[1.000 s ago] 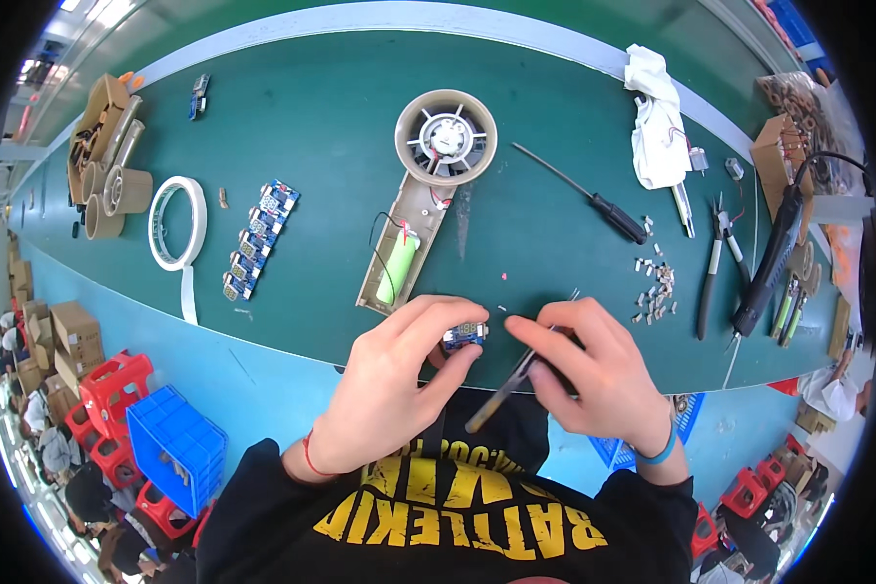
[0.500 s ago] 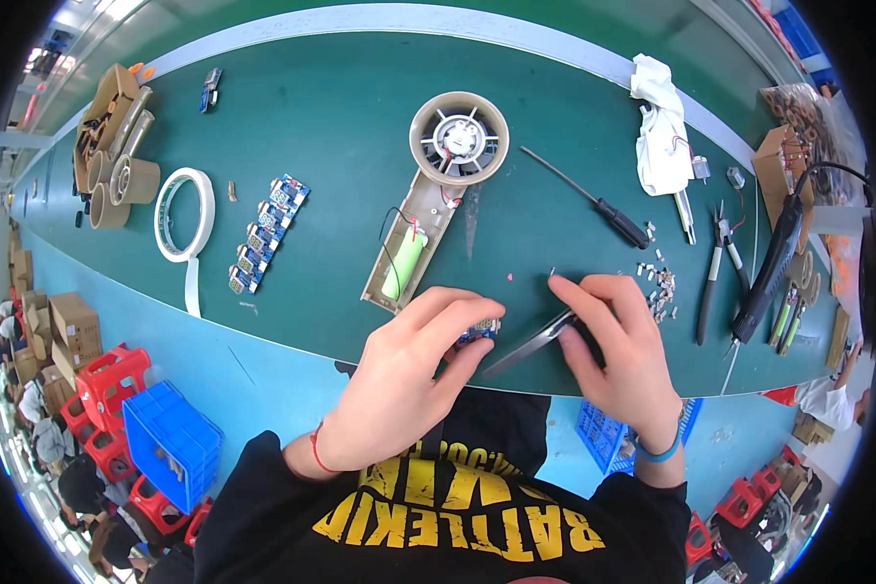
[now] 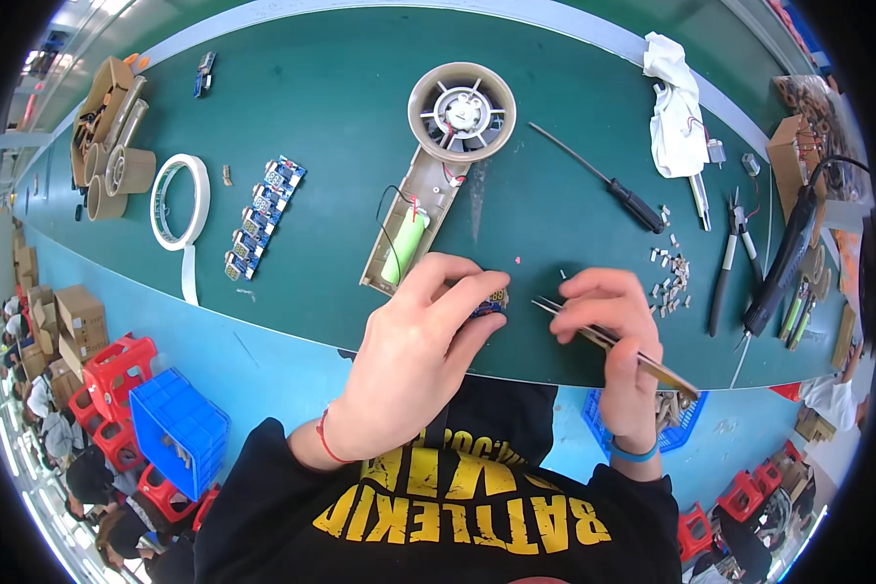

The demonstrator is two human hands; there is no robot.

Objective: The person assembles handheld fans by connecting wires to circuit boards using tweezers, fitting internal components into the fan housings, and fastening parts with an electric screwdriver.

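My left hand (image 3: 409,355) is closed on a small blue circuit board (image 3: 492,302) with a display on it, at the table's near edge. My fingers cover most of that board. Just to the right, my right hand (image 3: 618,326) grips a pair of metal tweezers (image 3: 670,375). Their pointed tips face left toward the board, apart from it, and the back end sticks out past my palm. Beyond my left hand lies a beige handle shell (image 3: 438,200) with a green battery cell (image 3: 406,245) and wires inside, joined to a round fan housing (image 3: 461,112).
A strip of blue boards (image 3: 265,216) and a tape roll (image 3: 180,200) lie left. On the right are a screwdriver (image 3: 636,204), small white connectors (image 3: 670,277), pliers (image 3: 728,273) and a black corded tool (image 3: 779,268). A box (image 3: 102,97) holds parts at far left.
The tweezers have turned in my right hand: their tips now point up-left toward the board, and the back end shows beyond my palm. My left hand keeps the board, slightly shifted.
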